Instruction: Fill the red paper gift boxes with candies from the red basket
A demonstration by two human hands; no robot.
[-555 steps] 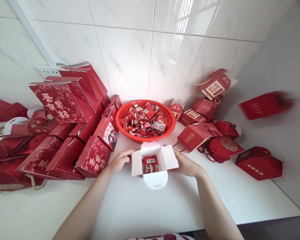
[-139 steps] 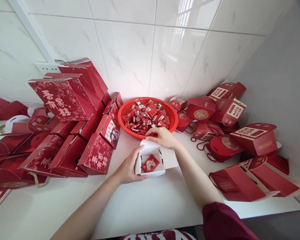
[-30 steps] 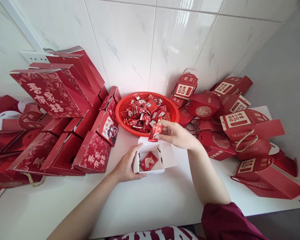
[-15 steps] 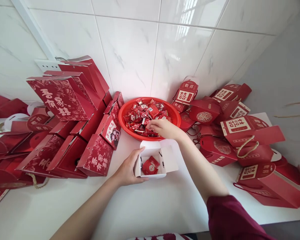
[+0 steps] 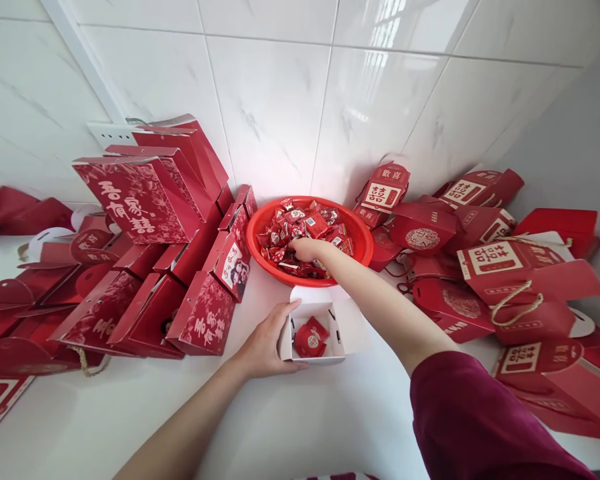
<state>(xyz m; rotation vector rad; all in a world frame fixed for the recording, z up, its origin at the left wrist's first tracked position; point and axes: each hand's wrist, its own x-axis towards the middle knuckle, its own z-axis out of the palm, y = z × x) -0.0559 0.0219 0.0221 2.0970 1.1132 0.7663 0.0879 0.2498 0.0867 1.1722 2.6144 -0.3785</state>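
Note:
My left hand point(image 5: 271, 343) grips the left side of a small gift box point(image 5: 336, 347), white inside, with its flaps folded open. A red wrapped packet point(image 5: 311, 338) lies inside this box. Just beyond it stands a round red plastic basket point(image 5: 363, 250) full of wrapped candies point(image 5: 296, 215) in red and white. My right hand point(image 5: 311, 249) reaches down among the candies, its fingertips partly buried. Whether its fingers have hold of a candy is hidden from me.
Red printed gift boxes point(image 5: 200, 323) stand in rows on the left, with larger ones point(image 5: 140, 200) stacked on top. More red boxes point(image 5: 460, 303), some with rope handles, crowd the right side. A tiled wall point(image 5: 270, 113) rises behind the white table point(image 5: 290, 420).
My right hand has dipped deeper into the candies and shifted slightly left within the basket. The left hand still holds the box. The whole view has moved a little.

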